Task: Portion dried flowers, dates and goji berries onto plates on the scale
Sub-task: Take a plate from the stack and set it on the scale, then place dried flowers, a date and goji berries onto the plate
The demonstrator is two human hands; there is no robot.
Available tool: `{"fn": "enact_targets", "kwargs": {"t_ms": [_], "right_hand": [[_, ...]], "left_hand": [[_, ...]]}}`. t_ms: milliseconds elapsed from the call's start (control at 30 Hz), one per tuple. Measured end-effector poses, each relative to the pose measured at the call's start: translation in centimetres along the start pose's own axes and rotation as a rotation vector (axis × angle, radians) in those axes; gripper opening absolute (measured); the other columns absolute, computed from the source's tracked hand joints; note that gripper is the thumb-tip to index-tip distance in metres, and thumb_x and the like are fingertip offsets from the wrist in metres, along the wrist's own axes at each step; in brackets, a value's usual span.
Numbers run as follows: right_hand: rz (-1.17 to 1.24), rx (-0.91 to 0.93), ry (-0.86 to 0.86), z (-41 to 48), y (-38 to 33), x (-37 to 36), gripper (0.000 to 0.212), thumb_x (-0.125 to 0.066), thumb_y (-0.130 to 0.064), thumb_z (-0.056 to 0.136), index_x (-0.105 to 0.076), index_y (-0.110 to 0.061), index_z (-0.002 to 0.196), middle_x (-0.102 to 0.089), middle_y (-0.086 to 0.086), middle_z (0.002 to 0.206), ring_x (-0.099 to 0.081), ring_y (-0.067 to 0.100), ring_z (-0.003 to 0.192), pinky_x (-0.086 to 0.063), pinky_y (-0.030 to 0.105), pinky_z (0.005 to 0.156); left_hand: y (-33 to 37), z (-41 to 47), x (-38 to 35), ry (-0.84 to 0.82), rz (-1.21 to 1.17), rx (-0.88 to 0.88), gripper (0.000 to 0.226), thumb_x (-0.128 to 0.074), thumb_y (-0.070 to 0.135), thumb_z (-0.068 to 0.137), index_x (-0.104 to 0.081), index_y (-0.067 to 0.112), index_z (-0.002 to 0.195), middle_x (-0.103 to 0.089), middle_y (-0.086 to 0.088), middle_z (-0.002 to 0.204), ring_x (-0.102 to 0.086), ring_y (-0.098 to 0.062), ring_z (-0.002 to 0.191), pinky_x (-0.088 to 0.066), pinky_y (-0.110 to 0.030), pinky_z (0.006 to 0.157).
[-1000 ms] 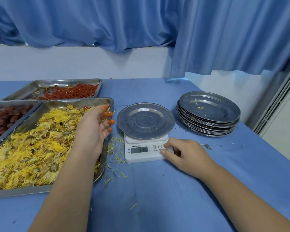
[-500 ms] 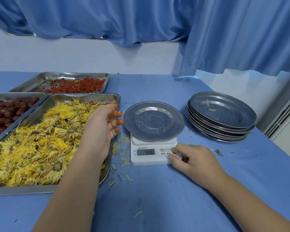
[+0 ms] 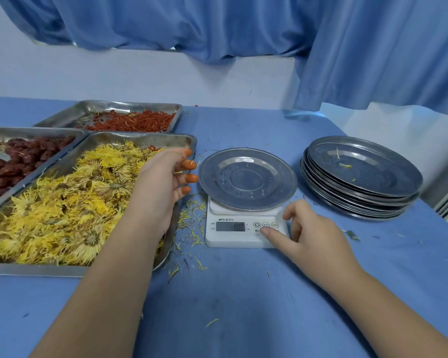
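A white digital scale stands mid-table with a bare steel plate on its platform. My right hand rests at the scale's right corner, its thumb pressing by the buttons. My left hand hovers over the right end of the tray of yellow dried flowers, fingers loosely bent, orange nails toward the plate; nothing shows in it. Dark red dates fill a tray at the left. Goji berries lie in the far tray.
A stack of steel plates sits right of the scale, near the table's right edge. Loose yellow petals litter the blue tablecloth between flower tray and scale. Blue curtains hang behind against a white wall.
My right thumb has shifted onto the scale's button area and the display reading has changed. The left hand stays over the flower tray. The camera has drifted left and closer.
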State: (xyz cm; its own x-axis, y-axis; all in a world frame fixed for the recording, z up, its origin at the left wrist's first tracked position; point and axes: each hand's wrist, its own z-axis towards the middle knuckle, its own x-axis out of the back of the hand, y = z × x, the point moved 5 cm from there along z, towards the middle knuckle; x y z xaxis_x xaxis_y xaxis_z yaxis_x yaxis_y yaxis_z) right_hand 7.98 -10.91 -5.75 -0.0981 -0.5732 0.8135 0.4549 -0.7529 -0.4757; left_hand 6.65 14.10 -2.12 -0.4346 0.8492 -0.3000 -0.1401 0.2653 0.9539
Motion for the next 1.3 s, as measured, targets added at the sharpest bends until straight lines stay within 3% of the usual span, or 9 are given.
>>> {"fn": "enact_targets", "kwargs": {"t_ms": [133, 267, 433, 533, 833, 967, 1167, 1233, 1300], "right_hand": [[0.315, -0.004, 0.173, 0.1, -0.5, 1.2, 0.043, -0.068, -0.043, 0.078, -0.031, -0.028, 0.061, -0.039, -0.008, 0.050, -0.034, 0.010, 0.046, -0.032, 0.027, 0.048], [0.323, 0.118, 0.243, 2.4, -2.6, 2.4, 0.055, -0.070, -0.017, 0.081, -0.021, -0.023, 0.054, -0.028, -0.006, 0.048, -0.026, 0.008, 0.048, -0.024, 0.018, 0.046], [0.242, 0.234, 0.282, 5.7, -4.4, 2.8, 0.055, -0.068, -0.014, 0.083, -0.021, -0.021, 0.055, -0.022, -0.003, 0.049, -0.023, 0.015, 0.050, -0.031, 0.033, 0.050], [0.203, 0.285, 0.356, 5.8, -4.2, 2.6, 0.053, -0.068, -0.012, 0.084, -0.024, -0.020, 0.055, -0.022, -0.003, 0.048, -0.024, 0.019, 0.048, -0.031, 0.035, 0.049], [0.204, 0.348, 0.343, 3.6, -3.6, 0.4, 0.059, -0.073, -0.006, 0.079, -0.022, -0.024, 0.056, -0.018, -0.009, 0.048, -0.026, 0.012, 0.050, -0.024, 0.017, 0.048], [0.203, 0.373, 0.331, 3.8, -3.8, 0.2, 0.059, -0.074, -0.004, 0.077, -0.022, -0.021, 0.056, -0.017, -0.008, 0.049, -0.023, 0.010, 0.050, -0.023, 0.019, 0.047], [0.193, 0.383, 0.307, 4.0, -4.0, -0.1, 0.057, -0.074, -0.006, 0.078, -0.023, -0.018, 0.054, -0.018, -0.009, 0.048, -0.025, 0.010, 0.049, -0.024, 0.020, 0.047], [0.186, 0.375, 0.302, 4.0, -4.0, -0.1, 0.057, -0.073, -0.008, 0.079, -0.023, -0.017, 0.054, -0.018, -0.010, 0.048, -0.025, 0.011, 0.049, -0.024, 0.022, 0.047], [0.191, 0.364, 0.302, 3.9, -3.9, 0.0, 0.056, -0.073, -0.009, 0.079, -0.023, -0.017, 0.054, -0.019, -0.009, 0.048, -0.025, 0.012, 0.049, -0.024, 0.024, 0.047]], "left_hand": [[0.1, -0.2, -0.3, -0.019, 0.011, -0.017, 0.015, -0.049, 0.016, 0.095, -0.064, 0.016, 0.097, -0.061, 0.004, 0.070, -0.054, -0.011, 0.056, -0.040, -0.024, 0.055], [0.2, -0.5, -0.8, -0.037, 0.037, -0.028, 0.015, -0.049, 0.012, 0.095, -0.064, 0.013, 0.097, -0.060, 0.002, 0.070, -0.054, -0.011, 0.054, -0.039, -0.020, 0.048], [0.2, -1.2, -1.6, -0.062, 0.233, -0.096, 0.017, -0.051, 0.012, 0.095, -0.067, 0.016, 0.091, -0.065, 0.003, 0.075, -0.057, -0.012, 0.061, -0.041, -0.027, 0.061], [0.4, -1.6, -1.8, -0.084, 0.421, -0.178, 0.015, -0.053, 0.015, 0.095, -0.068, 0.019, 0.093, -0.069, 0.003, 0.086, -0.062, -0.004, 0.065, -0.045, -0.016, 0.061], [2.7, -2.3, -0.8, 0.010, 0.752, -0.546, 0.022, -0.059, 0.023, 0.091, -0.063, 0.029, 0.112, -0.059, 0.019, 0.106, -0.053, 0.011, 0.091, -0.040, -0.002, 0.072], [5.9, -0.5, 3.3, 0.057, 1.073, -0.643, 0.013, -0.053, 0.032, 0.092, -0.061, 0.032, 0.104, -0.058, 0.019, 0.099, -0.058, -0.001, 0.082, -0.049, -0.018, 0.069], [8.4, 5.1, 9.7, -0.090, 1.790, -0.420, 0.037, -0.054, 0.039, 0.094, -0.055, 0.029, 0.130, -0.054, 0.002, 0.135, -0.051, -0.017, 0.123, -0.044, -0.042, 0.103], [8.1, 6.3, 10.7, -0.197, 1.847, -0.266, 0.041, -0.056, 0.038, 0.094, -0.053, 0.029, 0.133, -0.052, 0.001, 0.140, -0.053, -0.016, 0.120, -0.044, -0.040, 0.104], [7.6, 7.0, 11.1, -0.247, 1.842, -0.192, 0.037, -0.058, 0.034, 0.094, -0.056, 0.028, 0.130, -0.056, 0.002, 0.134, -0.063, -0.008, 0.094, -0.050, -0.032, 0.090]]}}
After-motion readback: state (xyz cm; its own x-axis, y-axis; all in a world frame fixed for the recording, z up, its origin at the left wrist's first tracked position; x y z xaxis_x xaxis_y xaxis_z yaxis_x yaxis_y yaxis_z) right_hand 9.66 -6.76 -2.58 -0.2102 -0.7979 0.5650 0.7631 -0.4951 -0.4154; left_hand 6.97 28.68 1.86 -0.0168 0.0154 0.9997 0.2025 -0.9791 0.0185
